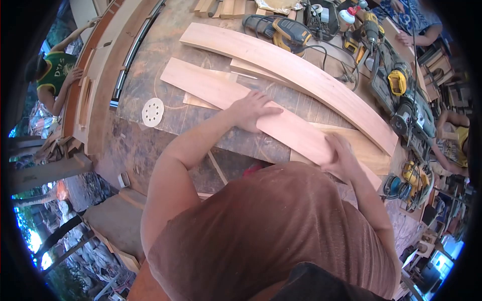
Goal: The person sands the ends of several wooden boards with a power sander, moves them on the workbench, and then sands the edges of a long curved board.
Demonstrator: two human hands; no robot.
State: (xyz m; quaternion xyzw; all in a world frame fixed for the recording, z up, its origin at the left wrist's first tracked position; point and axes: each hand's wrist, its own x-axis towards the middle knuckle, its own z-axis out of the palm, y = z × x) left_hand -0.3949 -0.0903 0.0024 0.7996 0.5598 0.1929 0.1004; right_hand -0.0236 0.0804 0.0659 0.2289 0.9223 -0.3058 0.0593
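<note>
A flat, pale pinkish wooden board runs slantwise across the workbench in front of me. My left hand is over its middle, fingers reaching to the far edge and thumb along the top face. Nearer the board's right end, my right hand holds it by the edges, with the fingers partly hidden. Just beyond lies a long curved wooden board on top of other wood pieces. A lighter wooden plank shows beneath the right part of the held board.
A round sanding disc lies on the workbench at left. Toward the back are a corded power sander, a drill and wood offcuts. More power tools line the right side. Other people work at left and right.
</note>
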